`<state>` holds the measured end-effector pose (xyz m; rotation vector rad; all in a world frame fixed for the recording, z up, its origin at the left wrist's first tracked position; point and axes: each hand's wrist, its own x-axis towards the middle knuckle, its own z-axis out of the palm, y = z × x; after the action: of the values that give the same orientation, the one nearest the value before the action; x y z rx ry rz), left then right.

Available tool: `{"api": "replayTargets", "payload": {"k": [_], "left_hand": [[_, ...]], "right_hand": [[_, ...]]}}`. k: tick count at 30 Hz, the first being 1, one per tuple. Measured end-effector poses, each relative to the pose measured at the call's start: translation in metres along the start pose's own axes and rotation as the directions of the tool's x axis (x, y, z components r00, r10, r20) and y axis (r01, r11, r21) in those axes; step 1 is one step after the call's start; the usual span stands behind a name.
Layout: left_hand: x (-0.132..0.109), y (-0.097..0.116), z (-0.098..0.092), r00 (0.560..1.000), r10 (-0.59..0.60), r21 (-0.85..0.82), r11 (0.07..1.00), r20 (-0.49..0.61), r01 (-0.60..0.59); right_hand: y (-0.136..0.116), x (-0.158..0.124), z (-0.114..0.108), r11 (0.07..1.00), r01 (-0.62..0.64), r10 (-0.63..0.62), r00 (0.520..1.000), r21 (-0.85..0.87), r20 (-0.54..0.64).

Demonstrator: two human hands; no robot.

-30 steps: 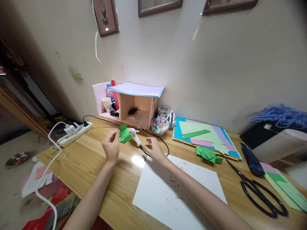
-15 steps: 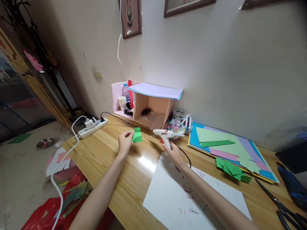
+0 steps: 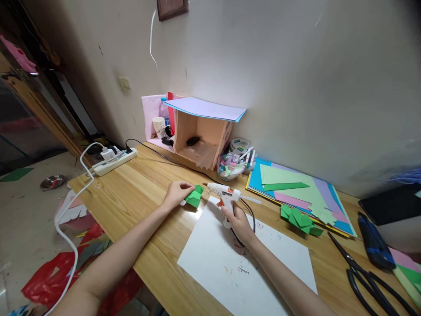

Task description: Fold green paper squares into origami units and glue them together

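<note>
Between the thumb and fingers of my left hand (image 3: 176, 194) is a small folded piece of green paper (image 3: 195, 196), held just above the wooden table. My right hand (image 3: 241, 223) is wrapped round the handle of a white hot glue gun (image 3: 226, 195). Its nozzle points left, close to the green paper but apart from it. A clear glue stick (image 3: 251, 199) pokes out of the back of the gun, and a black cord hangs behind my hand. Below my right forearm lies a white sheet of paper (image 3: 210, 263) with coloured marks.
A cardboard box (image 3: 204, 149) with a purple top stands against the wall. Beside it is a tub of markers (image 3: 230, 169). Coloured paper (image 3: 286, 180), folded green pieces (image 3: 301, 219), black scissors (image 3: 358, 276) and a blue-black cutter (image 3: 375, 241) lie right; a power strip (image 3: 115, 162) sits left.
My view has tilted down and turned a little right. The green paper is now lower and tilted, and the glue gun has come nearer to it. Both hands keep their hold.
</note>
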<state>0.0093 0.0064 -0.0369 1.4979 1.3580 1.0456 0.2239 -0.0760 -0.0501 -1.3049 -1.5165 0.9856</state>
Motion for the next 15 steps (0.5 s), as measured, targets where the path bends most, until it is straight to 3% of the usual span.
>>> {"api": "replayTargets", "payload": {"k": [6, 15], "left_hand": [[-0.0002, 0.0008, 0.0018, 0.999, -0.005, 0.005, 1.0, 0.041, 0.005], [-0.0028, 0.0074, 0.0015, 0.999, -0.018, 0.007, 1.0, 0.047, 0.018]], "right_hand": [[-0.0032, -0.0023, -0.0003, 0.998, 0.031, -0.028, 0.998, -0.047, 0.063], [-0.0011, -0.0011, 0.001, 0.997, 0.03, -0.026, 0.998, -0.074, 0.048]]}}
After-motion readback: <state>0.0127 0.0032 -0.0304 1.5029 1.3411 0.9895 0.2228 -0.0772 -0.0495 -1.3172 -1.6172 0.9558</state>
